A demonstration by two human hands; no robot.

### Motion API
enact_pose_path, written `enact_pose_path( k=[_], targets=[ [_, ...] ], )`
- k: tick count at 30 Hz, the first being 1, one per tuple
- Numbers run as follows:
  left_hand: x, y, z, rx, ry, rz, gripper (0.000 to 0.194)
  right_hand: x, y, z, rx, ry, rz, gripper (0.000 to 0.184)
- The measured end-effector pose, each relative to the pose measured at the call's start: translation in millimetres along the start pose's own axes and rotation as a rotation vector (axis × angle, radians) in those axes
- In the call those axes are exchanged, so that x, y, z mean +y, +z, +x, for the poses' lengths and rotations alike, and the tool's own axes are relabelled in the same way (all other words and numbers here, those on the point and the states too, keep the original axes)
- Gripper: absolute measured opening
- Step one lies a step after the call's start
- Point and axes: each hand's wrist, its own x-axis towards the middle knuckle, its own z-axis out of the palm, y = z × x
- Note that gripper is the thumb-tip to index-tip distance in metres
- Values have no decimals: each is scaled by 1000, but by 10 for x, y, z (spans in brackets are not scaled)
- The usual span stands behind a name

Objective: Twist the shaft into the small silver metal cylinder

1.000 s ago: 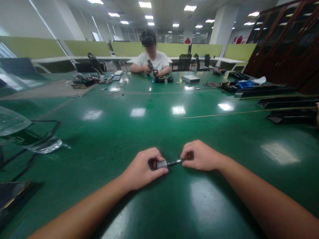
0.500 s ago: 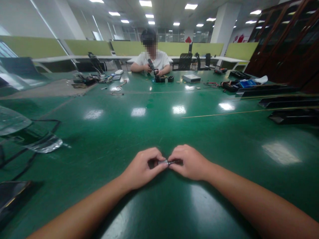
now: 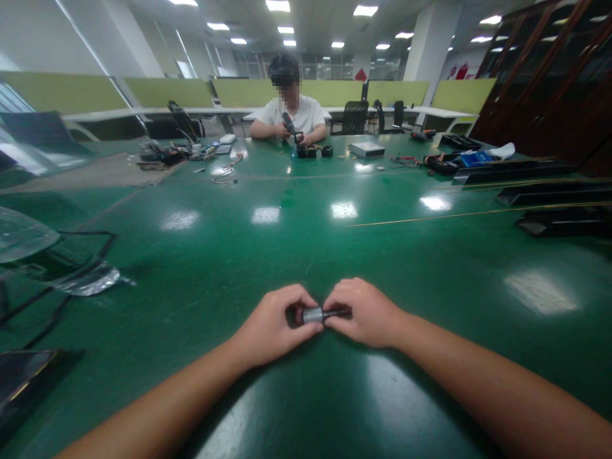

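Note:
Between my hands, low over the green table [image 3: 268, 255], is a small silver cylinder [image 3: 313, 315] with a thin dark shaft [image 3: 337, 313] pointing right. My left hand [image 3: 275, 322] curls around the cylinder from the left, fingers above it and thumb below, and most of its face shows. The thumb and fingers of my right hand [image 3: 366, 312] pinch the dark shaft, whose far end is hidden in the palm. I cannot make out exactly what kind of part this is.
A clear plastic bottle [image 3: 52, 255] lies at the left, by black cables and a dark flat device [image 3: 23, 376]. Opposite, a person [image 3: 289, 111] holds a dark tool over small black parts. Long black trays [image 3: 564, 221] and thin rods lie at the right.
My left thumb has moved down and the left fingers have parted slightly, so more of the silver cylinder shows. My right hand is almost unchanged.

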Motion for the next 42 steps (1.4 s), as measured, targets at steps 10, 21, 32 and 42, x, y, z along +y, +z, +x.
enact_pose_path(
  k=[10,21,32,42],
  targets=[
    [-20,4,-7,-4,21,15,14,12,-11,-11,-2,2,-1,8],
    [6,-13,-3,-10,30,26,15,13,-60,-38,-11,14,4,8],
    [-19,2,-15,-14,17,12,16,17,-86,-48,-32,31,9,8],
    [-8,-15,-8,-19,28,10,15,32,-141,-63,-50,67,7,8]
  ],
)
